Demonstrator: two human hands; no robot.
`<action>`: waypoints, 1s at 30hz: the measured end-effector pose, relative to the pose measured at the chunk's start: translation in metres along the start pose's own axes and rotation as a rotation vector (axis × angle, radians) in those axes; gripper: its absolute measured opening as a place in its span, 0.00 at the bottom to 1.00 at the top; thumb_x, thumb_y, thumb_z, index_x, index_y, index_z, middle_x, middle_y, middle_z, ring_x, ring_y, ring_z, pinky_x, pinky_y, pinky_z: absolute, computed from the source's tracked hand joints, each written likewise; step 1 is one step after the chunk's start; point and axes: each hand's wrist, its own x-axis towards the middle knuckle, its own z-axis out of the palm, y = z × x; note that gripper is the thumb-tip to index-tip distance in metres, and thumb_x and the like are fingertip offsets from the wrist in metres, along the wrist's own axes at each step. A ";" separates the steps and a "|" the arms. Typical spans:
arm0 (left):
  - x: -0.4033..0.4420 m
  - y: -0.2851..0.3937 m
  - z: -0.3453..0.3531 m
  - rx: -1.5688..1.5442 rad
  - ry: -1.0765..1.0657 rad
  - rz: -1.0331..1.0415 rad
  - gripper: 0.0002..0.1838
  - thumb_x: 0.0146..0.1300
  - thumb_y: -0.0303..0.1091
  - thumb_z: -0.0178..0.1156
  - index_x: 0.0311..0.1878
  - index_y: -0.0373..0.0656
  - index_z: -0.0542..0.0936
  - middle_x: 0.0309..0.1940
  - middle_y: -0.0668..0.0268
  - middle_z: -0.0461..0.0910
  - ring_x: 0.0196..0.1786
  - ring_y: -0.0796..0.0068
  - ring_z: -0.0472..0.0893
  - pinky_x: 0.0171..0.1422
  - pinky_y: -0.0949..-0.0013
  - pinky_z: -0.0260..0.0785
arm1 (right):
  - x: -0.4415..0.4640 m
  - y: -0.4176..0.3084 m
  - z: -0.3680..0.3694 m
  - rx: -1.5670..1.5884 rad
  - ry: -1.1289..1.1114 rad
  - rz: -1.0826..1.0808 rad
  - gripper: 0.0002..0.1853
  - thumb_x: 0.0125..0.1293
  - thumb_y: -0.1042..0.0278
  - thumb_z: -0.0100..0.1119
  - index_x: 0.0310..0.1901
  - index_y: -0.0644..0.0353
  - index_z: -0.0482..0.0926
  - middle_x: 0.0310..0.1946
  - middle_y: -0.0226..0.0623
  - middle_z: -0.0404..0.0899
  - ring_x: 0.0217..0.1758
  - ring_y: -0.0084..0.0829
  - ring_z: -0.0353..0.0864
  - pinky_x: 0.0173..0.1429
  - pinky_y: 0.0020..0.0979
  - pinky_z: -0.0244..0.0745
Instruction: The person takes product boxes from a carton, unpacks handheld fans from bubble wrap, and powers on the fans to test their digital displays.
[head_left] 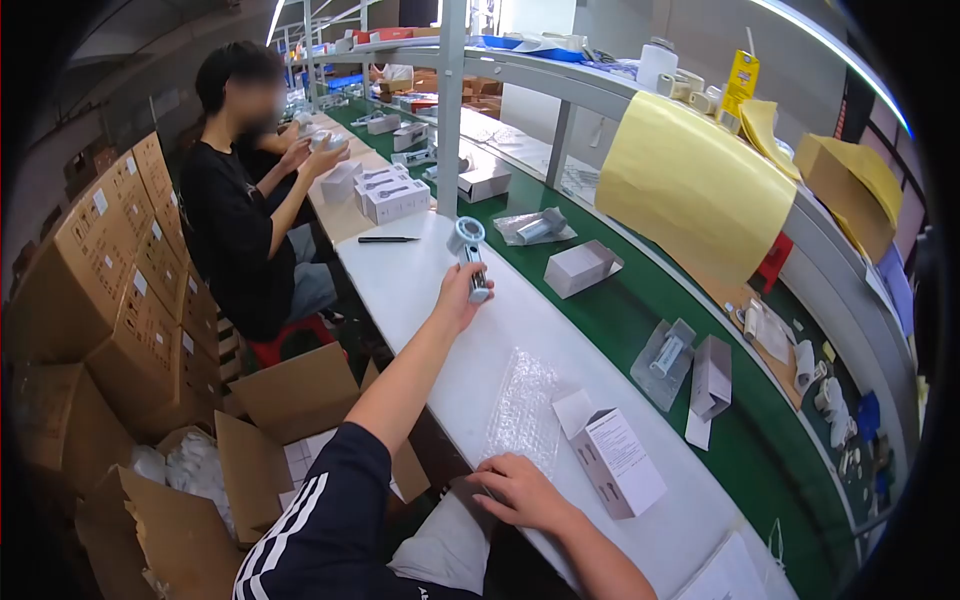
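My left hand (464, 293) is wrapped round the handle of a light blue handheld device (467, 238) with a round head, held over the white table (400, 290). Near the table's front edge rests my right hand (515, 490), fingers spread, holding nothing. Just above it lies a clear bubble wrap bag (524, 405). A white box (615, 462) with printed text and an open flap lies to the right of that hand. Beyond my left hand is a black pen-like tool (388, 239).
A green conveyor belt (620, 310) carries open boxes and bagged devices. White boxes (397, 200) stand at the table's far end, near a seated co-worker (235, 200). Cardboard cartons (290, 395) are on the left. A metal post (450, 120) rises beside the belt.
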 end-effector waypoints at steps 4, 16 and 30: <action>0.049 -0.015 0.019 -0.039 0.098 0.156 0.15 0.65 0.36 0.61 0.48 0.43 0.68 0.39 0.65 0.75 0.33 0.73 0.77 0.34 0.67 0.73 | 0.002 0.005 0.000 0.029 -0.013 0.044 0.14 0.61 0.69 0.65 0.48 0.58 0.81 0.45 0.37 0.78 0.48 0.41 0.78 0.53 0.37 0.71; 0.082 -0.035 0.015 -0.091 0.051 0.137 0.14 0.68 0.36 0.59 0.50 0.44 0.66 0.41 0.64 0.77 0.29 0.74 0.79 0.32 0.67 0.72 | 0.012 0.012 0.002 0.079 0.018 0.157 0.13 0.59 0.70 0.69 0.45 0.60 0.83 0.43 0.39 0.82 0.46 0.41 0.80 0.49 0.39 0.73; 0.088 -0.016 0.001 -0.623 -0.102 -0.036 0.15 0.71 0.41 0.60 0.46 0.38 0.73 0.38 0.63 0.76 0.38 0.68 0.78 0.44 0.64 0.73 | 0.015 0.004 -0.007 0.148 0.023 0.208 0.16 0.58 0.70 0.68 0.49 0.62 0.82 0.48 0.44 0.81 0.51 0.46 0.80 0.54 0.42 0.73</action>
